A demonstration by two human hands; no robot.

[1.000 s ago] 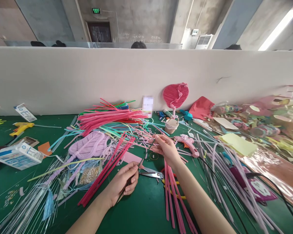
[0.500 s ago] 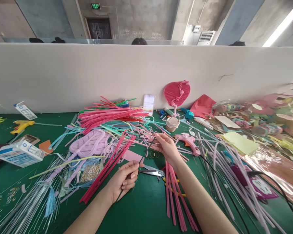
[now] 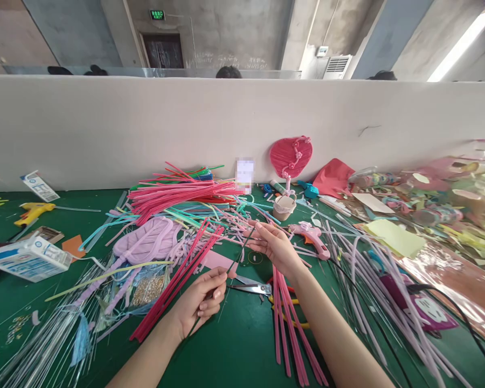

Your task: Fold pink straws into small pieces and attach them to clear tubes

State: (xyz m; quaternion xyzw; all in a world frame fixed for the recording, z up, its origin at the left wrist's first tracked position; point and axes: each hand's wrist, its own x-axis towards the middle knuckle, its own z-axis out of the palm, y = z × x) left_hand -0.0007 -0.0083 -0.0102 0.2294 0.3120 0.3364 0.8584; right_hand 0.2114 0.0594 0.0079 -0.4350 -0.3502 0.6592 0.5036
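A thin dark green stem (image 3: 241, 251), like a wire or slim pipe cleaner, runs slanting between my two hands. My left hand (image 3: 202, 302) is closed around its lower part, and the tail pokes out below the palm. Higher and to the right, my right hand (image 3: 275, 247) pinches its upper end between thumb and fingers. Just right of my left hand lie scissors (image 3: 254, 289) with yellow and red handles, partly under pink pipe cleaners (image 3: 291, 334). Deep pink pipe cleaners (image 3: 178, 285) lie left of my left hand. A pink paper piece (image 3: 218, 261) rests behind the stem.
A pink glue gun (image 3: 313, 237) with a black cord lies right of my right hand. Behind stand a small pot (image 3: 284, 207) and a red fan (image 3: 291, 156). Lilac pipe cleaners (image 3: 355, 269) spread at right, a lilac woven piece (image 3: 147, 240) at left. A white partition (image 3: 145, 124) closes the back.
Both hands keep their hold on the green stem and have barely moved. The whole view has shifted slightly.
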